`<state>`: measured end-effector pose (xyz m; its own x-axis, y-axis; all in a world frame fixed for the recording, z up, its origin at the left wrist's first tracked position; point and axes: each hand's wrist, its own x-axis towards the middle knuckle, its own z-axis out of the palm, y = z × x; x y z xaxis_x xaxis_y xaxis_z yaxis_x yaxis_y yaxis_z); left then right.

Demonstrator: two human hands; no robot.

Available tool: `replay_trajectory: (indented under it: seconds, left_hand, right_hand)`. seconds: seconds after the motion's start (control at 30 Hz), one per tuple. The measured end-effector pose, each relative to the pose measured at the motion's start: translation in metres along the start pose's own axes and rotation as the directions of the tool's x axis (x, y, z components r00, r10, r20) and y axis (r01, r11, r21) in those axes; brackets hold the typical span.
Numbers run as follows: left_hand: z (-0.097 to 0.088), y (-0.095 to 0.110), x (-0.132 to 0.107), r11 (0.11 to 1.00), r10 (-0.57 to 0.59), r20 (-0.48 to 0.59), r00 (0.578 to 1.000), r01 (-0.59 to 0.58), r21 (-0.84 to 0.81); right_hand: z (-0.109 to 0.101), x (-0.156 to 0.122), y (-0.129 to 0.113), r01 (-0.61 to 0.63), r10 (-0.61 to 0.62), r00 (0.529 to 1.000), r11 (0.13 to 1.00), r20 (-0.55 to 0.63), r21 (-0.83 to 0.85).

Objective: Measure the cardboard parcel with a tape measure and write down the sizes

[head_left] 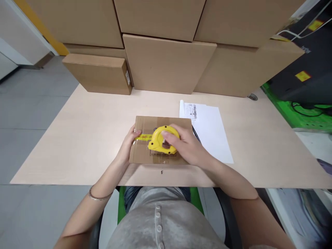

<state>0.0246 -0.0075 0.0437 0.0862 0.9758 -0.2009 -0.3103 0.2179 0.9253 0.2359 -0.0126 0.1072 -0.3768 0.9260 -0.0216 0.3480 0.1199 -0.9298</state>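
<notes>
A small cardboard box [141, 157] is in front of me on the table, with clear packing tape across it. My right hand [188, 143] grips a yellow tape measure [155, 140] over the top of the box, thumb on its casing. A short length of yellow blade [145, 137] stretches from the casing to the box's left edge. There my left hand [129, 143] holds the side of the box, its thumb pressing on the blade's end. The left fingers are mostly hidden behind the box.
White sheets of paper [212, 131] lie right of the box, with a dark pen-like object [196, 134] partly under my right hand. Large cartons [168, 65] line the table's back, and a flatter carton [103, 74] stands at the left. Dark equipment [306, 79] rests on a green surface at right.
</notes>
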Motion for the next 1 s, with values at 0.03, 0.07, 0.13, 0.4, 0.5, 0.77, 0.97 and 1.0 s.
replay_trajectory:
  seconds: [0.03,0.07,0.13,0.4,0.5,0.77,0.97,1.0]
  left_hand:
    - [0.000,-0.001,0.001,1.000,-0.012,-0.031,0.999,0.012,-0.010]
    - [-0.001,-0.002,0.002,1.000,-0.023,-0.052,0.998,0.022,-0.020]
    - [-0.002,-0.003,0.004,0.998,-0.045,-0.054,0.998,0.043,-0.036]
    - [-0.009,-0.006,0.008,0.997,-0.078,-0.057,0.995,0.077,-0.018]
    - [-0.013,-0.010,0.009,0.997,-0.082,-0.098,0.992,0.083,0.003]
    - [-0.017,-0.016,0.013,0.998,-0.050,-0.073,0.996,0.052,0.020]
    - [-0.018,-0.019,0.015,0.999,-0.050,-0.044,0.998,0.050,-0.013]
    - [-0.019,-0.020,0.015,0.998,-0.055,-0.040,0.998,0.054,-0.021]
  right_hand:
    - [0.005,0.003,0.001,0.039,-0.043,0.999,0.991,-0.032,-0.129]
    - [0.008,0.005,0.004,0.068,-0.087,0.994,0.960,-0.061,-0.270]
    - [0.011,0.008,0.009,0.102,-0.170,0.981,0.855,-0.090,-0.509]
    - [-0.026,0.003,0.017,0.056,-0.200,0.968,0.758,-0.150,-0.650]
    - [-0.068,-0.002,0.034,-0.151,-0.033,0.942,0.846,-0.333,-0.511]
    - [-0.103,-0.015,0.120,-0.470,0.483,0.859,0.619,-0.167,-0.629]
    - [-0.111,-0.024,0.140,-0.374,0.406,0.914,0.836,-0.007,-0.401]
    - [-0.113,-0.025,0.144,-0.365,0.387,0.922,0.867,-0.003,-0.340]
